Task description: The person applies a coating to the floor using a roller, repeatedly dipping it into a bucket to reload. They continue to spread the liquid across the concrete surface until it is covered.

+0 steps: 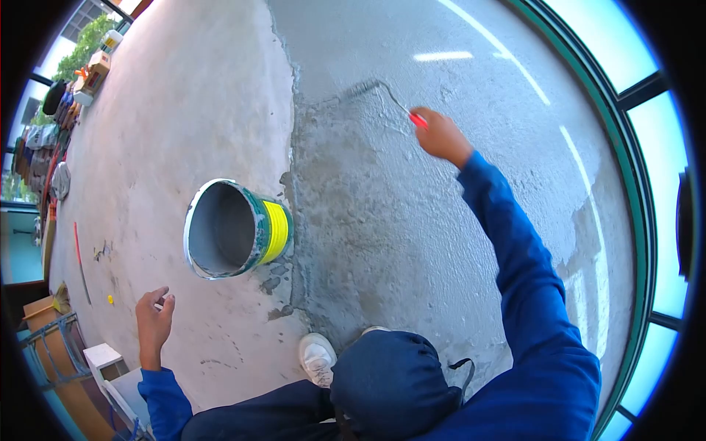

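Observation:
My right hand (440, 135) is closed around the red handle of a paint roller (362, 89), whose grey-coated head rests on the wet grey floor (368, 191) ahead of me. A green bucket with a yellow band (275, 231) stands left of the wet area, its inside grey. Below and left of the bucket, my left hand (155, 316) hangs over the dry floor, fingers bent but apart, holding nothing.
Bags and piled materials (37, 158) and cardboard boxes (98, 65) line the left side. A white step stool (104, 358) and a metal frame (51, 353) stand at lower left. Green-framed windows (638, 184) curve along the right. My white shoe (317, 358) is by the wet edge.

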Available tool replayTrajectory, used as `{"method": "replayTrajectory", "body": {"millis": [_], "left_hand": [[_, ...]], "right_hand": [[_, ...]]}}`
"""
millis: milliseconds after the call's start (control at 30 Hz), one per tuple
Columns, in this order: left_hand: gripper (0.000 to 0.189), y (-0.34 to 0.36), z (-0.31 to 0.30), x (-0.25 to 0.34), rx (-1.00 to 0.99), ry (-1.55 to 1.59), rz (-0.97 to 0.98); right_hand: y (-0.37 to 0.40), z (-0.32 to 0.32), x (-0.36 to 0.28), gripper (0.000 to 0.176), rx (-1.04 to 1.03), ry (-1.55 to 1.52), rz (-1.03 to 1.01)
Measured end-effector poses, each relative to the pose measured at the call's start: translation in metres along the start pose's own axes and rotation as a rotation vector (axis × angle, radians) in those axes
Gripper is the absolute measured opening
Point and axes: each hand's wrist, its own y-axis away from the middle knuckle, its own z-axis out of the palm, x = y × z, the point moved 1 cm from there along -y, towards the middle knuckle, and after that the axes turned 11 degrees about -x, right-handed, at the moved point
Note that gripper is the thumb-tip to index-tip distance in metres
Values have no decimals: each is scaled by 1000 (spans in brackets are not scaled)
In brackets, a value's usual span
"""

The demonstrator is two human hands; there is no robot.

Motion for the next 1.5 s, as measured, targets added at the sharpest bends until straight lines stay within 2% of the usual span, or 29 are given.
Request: {"method": "replayTrajectory", "body": {"millis": [67,133,233,333,400,433,467,600,700,833,967,1033,1133,1200,1267,1333,1400,1467,1500], "left_hand": [[26,1,-3,3,38,-15,47],[26,7,-2,13,71,-37,79],[29,18,-1,18,45,-9,55],[26,25,5,-7,75,-32,80],[26,25,7,-26,67,-37,43],[27,25,8,-31,62,-44,26],[27,26,9,-31,49,-38,25],[30,11,6,-4,26,-50,37],[30,-7,6,22,90,-139,188],[30,-25,10,39,66,-147,200],[31,-31,12,34,59,-131,180],[31,-30,11,26,66,-142,174],[30,-27,2,13,105,-192,177],[30,-26,-10,5,141,-223,171],[29,-23,-26,-18,206,-275,160],[29,-20,-43,-46,259,-308,135],[28,-16,-61,-79,296,-320,97],[30,-25,-80,-126,245,-313,-80],[32,-19,-90,-120,219,-251,-154]], "right_hand": [[-62,17,14,36,41,36,76],[-102,14,0,35,0,-64,258],[-129,16,5,33,-17,21,222],[-106,18,20,33,-52,101,166],[-51,19,17,34,-110,-31,292],[-25,29,31,36,-64,88,214],[9,35,35,36,-42,77,206],[159,61,39,41,11,125,175],[265,60,14,47,-48,124,284],[337,33,-15,46,-59,-120,341],[302,1,-19,39,-17,-168,338],[250,4,-8,36,25,-165,325],[152,24,33,34,181,-30,158],[105,23,42,33,146,3,182],[90,23,49,32,117,27,183],[96,21,54,34,67,63,161],[128,26,57,36,-8,91,228],[183,30,53,38,-56,90,268],[216,32,47,38,-61,73,271]]}}
